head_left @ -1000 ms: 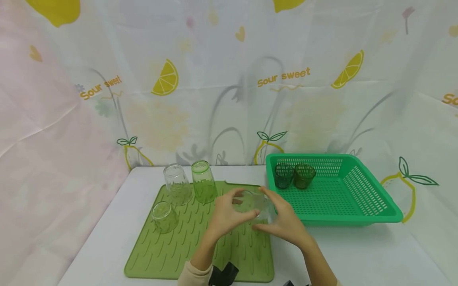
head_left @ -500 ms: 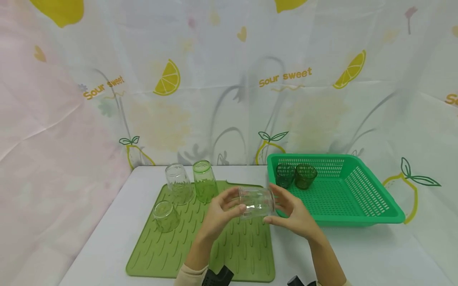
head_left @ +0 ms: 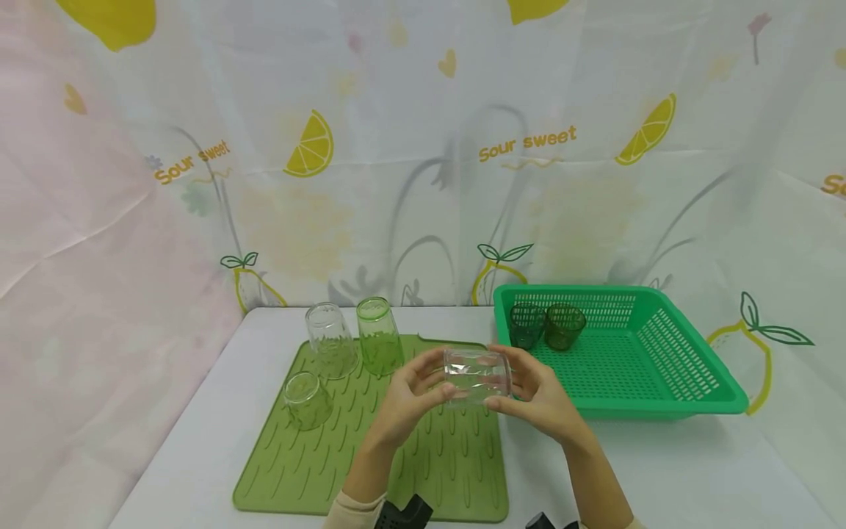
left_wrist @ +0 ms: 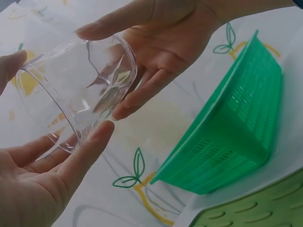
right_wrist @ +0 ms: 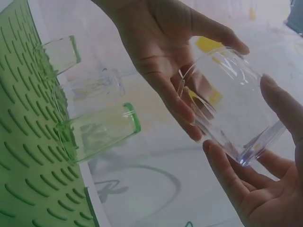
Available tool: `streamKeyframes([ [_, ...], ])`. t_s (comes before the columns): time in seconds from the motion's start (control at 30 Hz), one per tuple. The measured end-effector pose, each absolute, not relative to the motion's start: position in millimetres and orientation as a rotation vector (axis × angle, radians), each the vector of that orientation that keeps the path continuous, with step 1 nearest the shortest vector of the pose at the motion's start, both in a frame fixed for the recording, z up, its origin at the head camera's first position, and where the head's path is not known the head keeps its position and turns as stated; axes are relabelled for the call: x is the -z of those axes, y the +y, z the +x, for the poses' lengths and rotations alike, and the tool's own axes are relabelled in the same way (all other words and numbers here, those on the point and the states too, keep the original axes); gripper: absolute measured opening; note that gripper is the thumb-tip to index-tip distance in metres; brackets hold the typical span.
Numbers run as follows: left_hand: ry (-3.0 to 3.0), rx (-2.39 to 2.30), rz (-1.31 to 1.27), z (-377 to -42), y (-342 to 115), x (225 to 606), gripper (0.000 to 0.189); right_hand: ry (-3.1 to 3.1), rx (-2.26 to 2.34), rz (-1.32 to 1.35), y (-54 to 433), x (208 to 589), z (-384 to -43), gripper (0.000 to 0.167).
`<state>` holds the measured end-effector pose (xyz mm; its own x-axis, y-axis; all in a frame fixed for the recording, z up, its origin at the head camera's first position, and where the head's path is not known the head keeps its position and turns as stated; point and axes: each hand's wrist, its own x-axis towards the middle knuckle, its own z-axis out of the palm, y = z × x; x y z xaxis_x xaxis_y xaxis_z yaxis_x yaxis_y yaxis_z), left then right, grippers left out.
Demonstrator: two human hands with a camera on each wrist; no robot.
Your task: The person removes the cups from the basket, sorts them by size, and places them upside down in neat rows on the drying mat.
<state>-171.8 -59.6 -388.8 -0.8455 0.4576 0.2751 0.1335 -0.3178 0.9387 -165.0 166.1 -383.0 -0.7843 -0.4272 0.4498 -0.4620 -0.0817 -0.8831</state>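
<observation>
A clear drinking glass (head_left: 477,376) lies sideways in the air between my two hands, above the right part of the green drying mat (head_left: 324,470). My left hand (head_left: 411,397) holds its left end, thumb in front and fingers behind. At the other end, my right hand (head_left: 540,400) grips it the same way. The left wrist view shows the glass (left_wrist: 78,87) tilted, with fingertips of both hands touching its wall. In the right wrist view, thumb and fingers of my right hand (right_wrist: 270,189) span one end of the glass (right_wrist: 232,104).
On the mat's left side stand a tall clear glass (head_left: 330,342), a tall green-tinted glass (head_left: 379,338) and a short greenish glass (head_left: 308,402). At the right, a green plastic basket (head_left: 634,404) contains a dark teal glass (head_left: 526,327) and a brownish glass (head_left: 564,328).
The glass between my hands has turned about its length and levelled slightly. Both hands closed in on its ends from a looser hold; the other glasses stayed put.
</observation>
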Motion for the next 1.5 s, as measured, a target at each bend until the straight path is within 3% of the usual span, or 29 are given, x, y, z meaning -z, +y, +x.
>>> streamKeyframes([
  [0.3, 1.945, -2.180, 0.646, -157, -63, 399, 0.079, -2.105, -2.118, 0.910, 167, 388, -165, 0.060],
  [0.53, 2.344, -2.154, 0.459, -127, -80, 415, 0.070, -2.166, -2.146, 0.756, 167, 392, -166, 0.063],
  [0.83, 2.515, -2.058, -0.007, -88, -125, 435, 0.050, -2.164, -2.226, 0.687, 166, 400, -168, 0.067],
  [1.07, 2.829, -1.893, -0.477, -71, -157, 459, 0.049, -2.132, -2.252, 0.699, 162, 407, -171, 0.066],
  [1.23, 2.954, -1.535, -0.721, -69, -206, 501, 0.076, -2.124, -2.278, 0.689, 157, 410, -172, 0.067],
  [1.5, 3.258, -0.967, -0.894, -64, -274, 573, 0.125, -2.129, -2.285, 0.686, 153, 413, -173, 0.066],
])
